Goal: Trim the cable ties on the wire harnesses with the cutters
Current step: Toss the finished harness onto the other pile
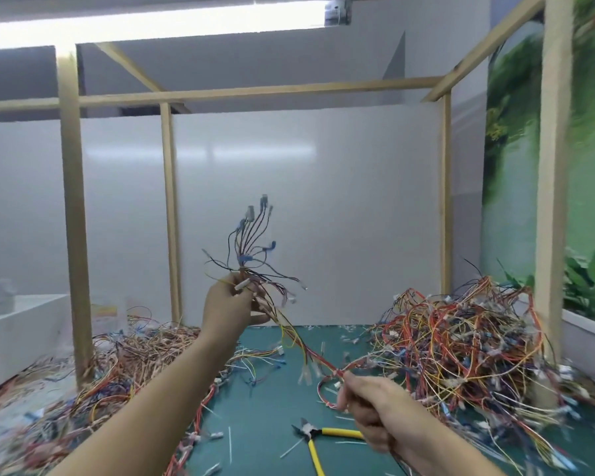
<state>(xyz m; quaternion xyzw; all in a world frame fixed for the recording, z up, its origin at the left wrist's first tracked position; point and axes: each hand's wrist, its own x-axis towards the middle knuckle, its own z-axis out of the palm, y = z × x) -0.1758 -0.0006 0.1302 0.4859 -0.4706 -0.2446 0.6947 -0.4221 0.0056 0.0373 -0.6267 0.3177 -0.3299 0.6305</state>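
My left hand (229,309) is raised above the bench and grips one wire harness (255,242) near its fanned connector end, which points upward. The harness runs down to the right to my right hand (368,410), which grips its red and yellow wires low over the green mat (268,410). White cable-tie tails (304,371) hang from the stretched span. The yellow-handled cutters (315,439) lie on the mat just left of my right hand, held by neither hand.
A big tangled heap of harnesses (461,348) fills the right side of the bench. A flatter pile (110,369) lies on the left around a wooden post (73,214). Cut tie scraps litter the mat. A white panel (306,214) closes the back.
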